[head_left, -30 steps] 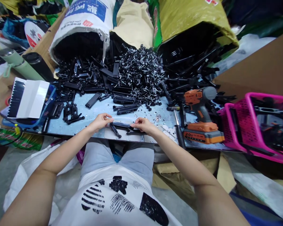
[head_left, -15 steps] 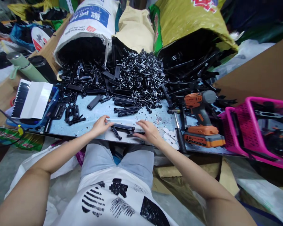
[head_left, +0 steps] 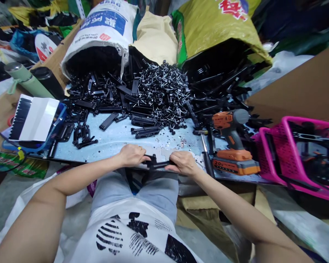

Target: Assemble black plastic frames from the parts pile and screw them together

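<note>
A black plastic bracket with a short upright part is held between my two hands at the table's front edge. My left hand is closed on its left end, fingers curled. Closed on the other end is my right hand, with the thumb along the lower side. The fingers cover both ends of the bracket. Beyond the hands lie several long black plastic pieces and a heap of black-headed screws.
Right of my hands are a hammer, an orange cordless drill and a pink basket. At left, a blue tray holds a folded white card. Open sacks spill black parts at the back.
Both hands have closed on the black bracket, which lay in pieces on the table between loosely spread fingers. It now spans from hand to hand, nearer the front edge.
</note>
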